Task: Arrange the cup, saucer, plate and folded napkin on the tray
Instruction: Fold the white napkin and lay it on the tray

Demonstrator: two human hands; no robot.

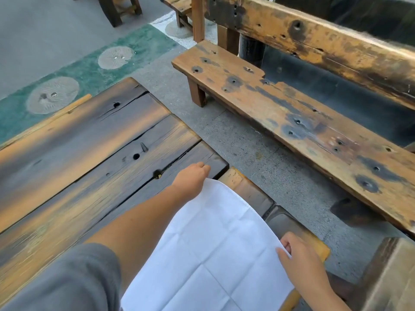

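Head view looks down on a white napkin (215,250), unfolded and stretched between both hands over the near right corner of the dark plank desk (89,153) and the bench (249,189) just beside it. The left hand (190,178) is clenched on the far corner of the cloth, its fingers (202,168) curled under so the pinch itself is hidden. The right hand (301,259) grasps the right-hand edge, thumb on top and fingers (286,244) tucked beneath.

Cup, saucer, plate and tray are nowhere in view, so only the napkin can be judged. It looks light, thin and limp: it sags slightly between the two grips and would collapse if either let go. Crease lines cross it in a grid, which suggests it will fold readily along them. It seems neither slippery nor fragile, though a breeze could lift it outdoors. Corners and edges are the sensible places to hold it, as now.

Its long axis runs from the far corner at the left hand back toward the person, diagonal to the desk planks, with that corner pointing away toward the second bench (292,113) across the paving.
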